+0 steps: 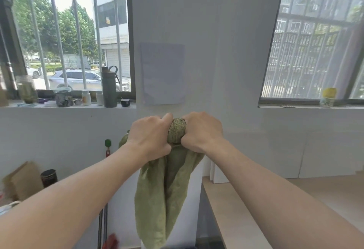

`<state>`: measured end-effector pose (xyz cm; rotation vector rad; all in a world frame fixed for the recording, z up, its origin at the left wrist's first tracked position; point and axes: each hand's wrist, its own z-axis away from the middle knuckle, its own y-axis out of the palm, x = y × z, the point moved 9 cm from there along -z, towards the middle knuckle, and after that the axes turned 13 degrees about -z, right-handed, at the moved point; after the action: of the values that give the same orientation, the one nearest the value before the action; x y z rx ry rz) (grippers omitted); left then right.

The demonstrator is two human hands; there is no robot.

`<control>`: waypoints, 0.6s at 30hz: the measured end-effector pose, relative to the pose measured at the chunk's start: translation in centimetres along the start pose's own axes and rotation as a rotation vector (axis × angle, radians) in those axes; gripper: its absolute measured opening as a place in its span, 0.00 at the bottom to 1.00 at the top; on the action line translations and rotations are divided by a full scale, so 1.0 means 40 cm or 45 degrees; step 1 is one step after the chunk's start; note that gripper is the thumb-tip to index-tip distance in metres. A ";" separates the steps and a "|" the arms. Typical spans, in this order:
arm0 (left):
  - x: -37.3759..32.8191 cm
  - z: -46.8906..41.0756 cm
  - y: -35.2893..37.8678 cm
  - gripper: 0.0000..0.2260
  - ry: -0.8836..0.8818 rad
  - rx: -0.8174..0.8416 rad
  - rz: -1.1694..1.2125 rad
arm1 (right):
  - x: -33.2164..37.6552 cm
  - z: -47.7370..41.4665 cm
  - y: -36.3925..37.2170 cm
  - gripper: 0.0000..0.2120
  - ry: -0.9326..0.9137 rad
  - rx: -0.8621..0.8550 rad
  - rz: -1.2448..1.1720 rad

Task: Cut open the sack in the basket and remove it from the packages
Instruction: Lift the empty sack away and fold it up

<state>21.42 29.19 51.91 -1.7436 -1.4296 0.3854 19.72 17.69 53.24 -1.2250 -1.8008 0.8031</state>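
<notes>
A green woven sack (163, 195) hangs limp in the air in front of the white wall. Its top is bunched into a tight roll between my fists. My left hand (150, 136) grips the roll from the left and my right hand (201, 130) grips it from the right, both fists closed and nearly touching. The rest of the sack drapes down below my wrists. No basket, packages or cutting tool are in view.
A wooden table (232, 215) runs along the right. On the left windowsill stand jars, small bottles and a dark flask (109, 87). A cardboard box (23, 181) and a dark jar (48, 177) sit at lower left. A yellow-lidded jar (328, 97) stands on the right sill.
</notes>
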 end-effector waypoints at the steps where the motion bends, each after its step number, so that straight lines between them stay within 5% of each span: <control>1: 0.002 -0.004 0.000 0.14 -0.006 0.021 0.032 | 0.001 0.003 -0.002 0.10 -0.039 -0.012 0.004; 6: 0.048 -0.025 0.021 0.09 -0.213 0.169 0.339 | 0.027 0.026 -0.018 0.31 -0.314 -0.249 0.165; 11: 0.048 -0.051 0.048 0.12 -0.229 0.387 0.622 | 0.018 0.027 0.008 0.57 -0.339 -0.224 0.361; 14: 0.021 -0.042 0.051 0.10 -0.169 0.521 0.929 | 0.015 0.028 -0.003 0.51 -0.364 -0.412 0.368; 18: -0.014 -0.012 0.056 0.07 -0.086 0.618 1.073 | 0.029 0.052 -0.022 0.24 -0.453 -0.662 0.331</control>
<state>23.07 28.45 50.38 -1.8364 -0.4938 1.1342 17.28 18.34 53.30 -1.7661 -2.2601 0.7529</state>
